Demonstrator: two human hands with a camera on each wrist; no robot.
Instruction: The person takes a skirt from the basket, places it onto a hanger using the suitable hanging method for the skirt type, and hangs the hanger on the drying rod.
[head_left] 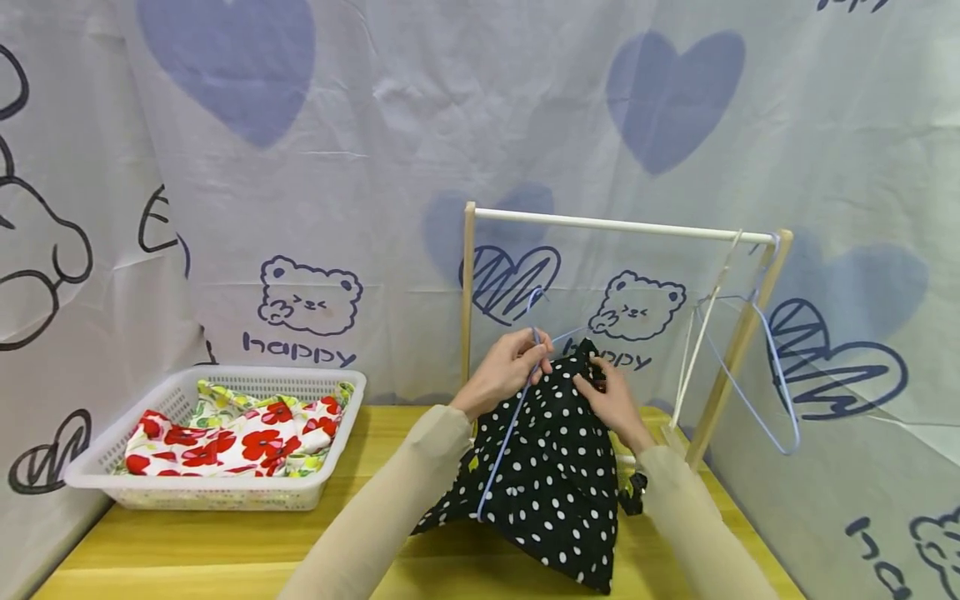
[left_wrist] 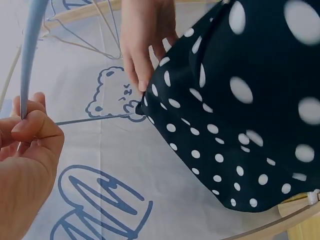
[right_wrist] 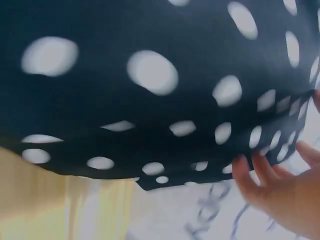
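Observation:
My left hand (head_left: pixel 510 362) pinches a light blue hanger (head_left: pixel 504 446) just below its hook. One arm of that hanger slants down across the front of a black garment with white polka dots (head_left: pixel 555 467). The other arm reaches right, to the garment's top corner, as the left wrist view also shows. My right hand (head_left: pixel 611 396) holds the garment by its upper right edge. In the right wrist view the fingers of that hand (right_wrist: pixel 280 187) lie along the cloth's edge. The garment's lower part spreads out over the wooden table (head_left: pixel 375 533).
A small rack with a white rail (head_left: pixel 615 223) stands behind the garment. From its right end hang a blue hanger (head_left: pixel 780 375) and a cream hanger (head_left: pixel 701 333). At left, a white basket (head_left: pixel 217 493) holds red-flowered cloth (head_left: pixel 258 446) and yellow-green patterned cloth (head_left: pixel 217 400).

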